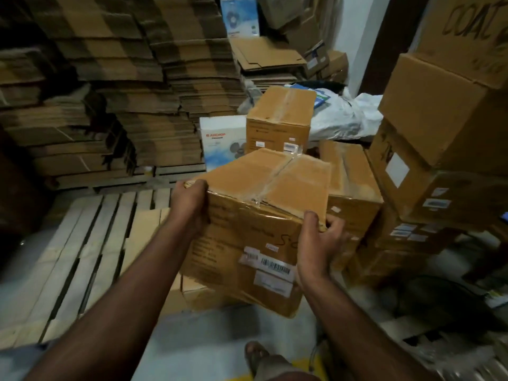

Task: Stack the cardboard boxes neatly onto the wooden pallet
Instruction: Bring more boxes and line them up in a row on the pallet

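We clamp the taped cardboard box (255, 229) with left hand (189, 202) and right hand (316, 243) at opposite corners, each grip pressed on its edges, keeping it steady above the wooden pallet (82, 243).

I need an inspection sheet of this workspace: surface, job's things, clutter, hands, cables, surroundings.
Surface: wooden pallet, slats mostly bare at left.
Job's things: taped cardboard box held tilted; another box stands behind it; more boxes stacked at right.
Clutter: white plastic bag; white printed carton.
Hands: left hand grips the held box's left top corner; right hand grips its right near edge.
Cables: nothing seen.
Surroundings: flattened cardboard piles behind; pale floor.
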Tool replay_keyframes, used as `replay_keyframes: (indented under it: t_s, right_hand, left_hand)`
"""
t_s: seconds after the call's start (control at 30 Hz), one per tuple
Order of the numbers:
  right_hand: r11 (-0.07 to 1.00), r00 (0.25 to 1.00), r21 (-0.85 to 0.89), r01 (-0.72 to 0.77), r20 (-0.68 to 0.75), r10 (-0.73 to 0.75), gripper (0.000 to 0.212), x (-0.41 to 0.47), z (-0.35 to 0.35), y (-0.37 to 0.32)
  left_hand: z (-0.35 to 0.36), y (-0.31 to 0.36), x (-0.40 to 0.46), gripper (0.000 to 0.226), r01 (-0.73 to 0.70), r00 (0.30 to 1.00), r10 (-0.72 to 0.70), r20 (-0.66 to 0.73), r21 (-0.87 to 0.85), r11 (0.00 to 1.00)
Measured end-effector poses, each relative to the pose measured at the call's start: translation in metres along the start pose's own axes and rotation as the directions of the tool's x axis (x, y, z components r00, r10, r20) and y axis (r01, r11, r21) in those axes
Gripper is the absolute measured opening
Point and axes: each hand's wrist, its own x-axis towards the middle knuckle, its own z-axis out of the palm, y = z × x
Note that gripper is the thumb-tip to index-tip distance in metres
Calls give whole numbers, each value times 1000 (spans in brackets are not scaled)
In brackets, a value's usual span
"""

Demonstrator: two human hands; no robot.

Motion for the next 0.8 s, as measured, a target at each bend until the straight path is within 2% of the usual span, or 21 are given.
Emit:
replay_keyframes:
  t_s: [0.07, 0.13, 0.23, 0.37, 0.5, 0.6, 0.73, 0.8]
  right_hand:
    - [999, 997, 17, -38, 63, 37, 48, -20, 20, 0]
    - [998, 989, 17, -59, 139, 56, 46, -43, 46, -3]
    - [998, 956, 2, -70, 287, 66, 39, -83, 87, -11]
    - [998, 882, -18, -58, 468, 60, 27, -137, 153, -15]
    - [997, 777, -30, -72, 625, 75, 38, -201, 236, -7]
    - [991, 702, -28, -130, 704, 112, 27, -252, 304, 8]
    - [952, 595, -84, -294, 763, 251, 56, -317, 392, 28]
    - [922, 548, -100, -374, 778, 307, 63, -347, 422, 31]
  left_hand:
    - [-35, 2, 3, 33, -1, 999, 1, -37, -7, 1000]
    - [-74, 1, 6, 28, -6, 998, 4, -64, -33, 999]
    - [-143, -8, 14, 29, 23, 979, -34, -201, -56, 998]
    - [-234, -14, 30, 26, 41, 918, -88, -386, -129, 991]
    - [-320, -9, 65, 7, -13, 858, -81, -507, -179, 984]
    - [-386, -11, 110, 25, -41, 810, -53, -584, -146, 988]
    - [-460, -10, 163, 34, -39, 768, -18, -640, -75, 996]
    - [-493, -8, 180, 36, -24, 769, 3, -639, -24, 999]
